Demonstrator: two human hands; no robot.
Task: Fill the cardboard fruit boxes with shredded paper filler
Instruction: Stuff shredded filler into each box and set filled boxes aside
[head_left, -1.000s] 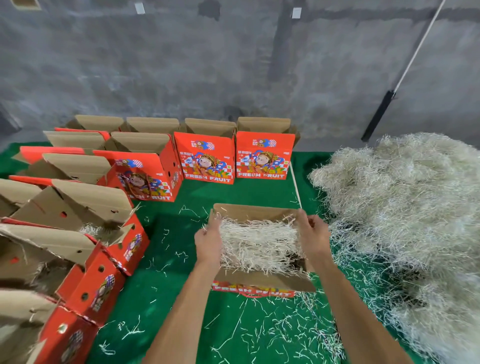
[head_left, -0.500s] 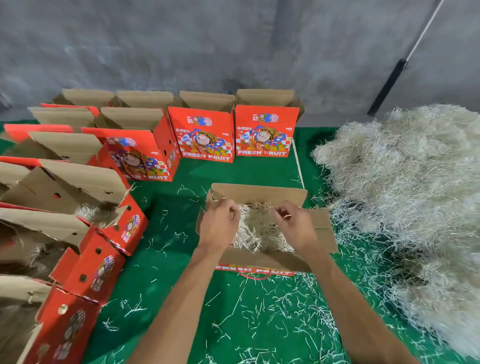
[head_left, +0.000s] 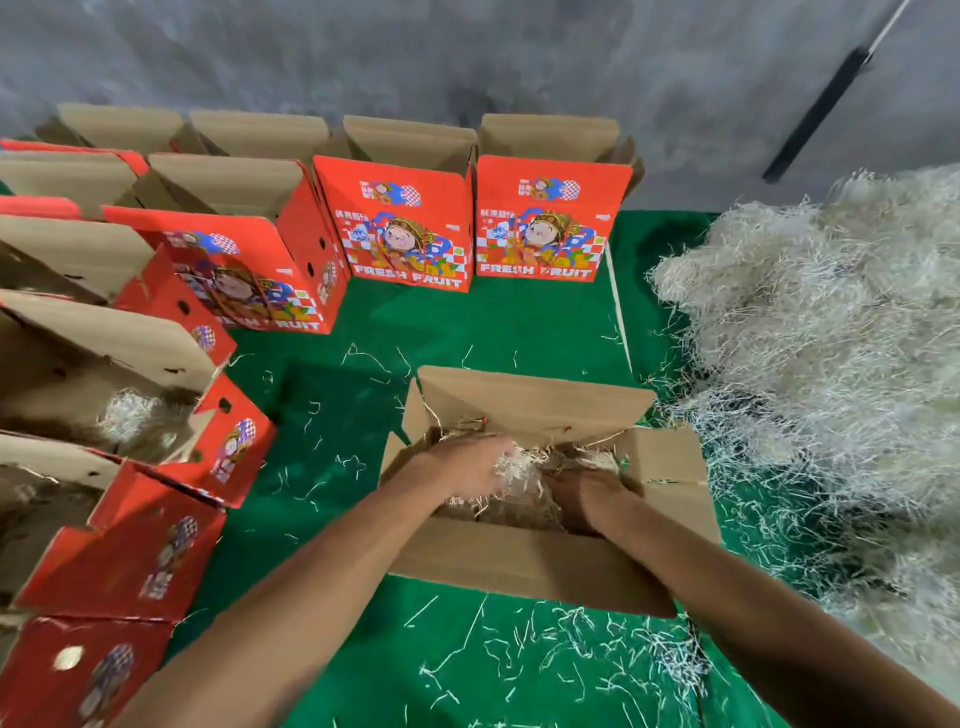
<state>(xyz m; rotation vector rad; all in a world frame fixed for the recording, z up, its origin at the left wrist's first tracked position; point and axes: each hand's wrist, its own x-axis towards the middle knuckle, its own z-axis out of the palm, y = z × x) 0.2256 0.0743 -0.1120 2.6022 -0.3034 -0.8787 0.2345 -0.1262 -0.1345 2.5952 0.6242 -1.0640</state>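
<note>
Along the green mat's (head_left: 519, 322) right edge sprawls the filler pile (head_left: 831, 353); red boxes (head_left: 400, 228) line its back and left edges. Near the front, the open box (head_left: 530, 566) takes both hands: left hand (head_left: 467, 467) and right hand (head_left: 582, 499) press into filler (head_left: 519, 470), fingers buried, so I cannot tell their grip.

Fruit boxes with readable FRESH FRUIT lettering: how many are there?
3. Two stand side by side at the back, the centre box and the right box; the third box stands forward and left of them. Other boxes' fronts are turned away or cut off.
</note>
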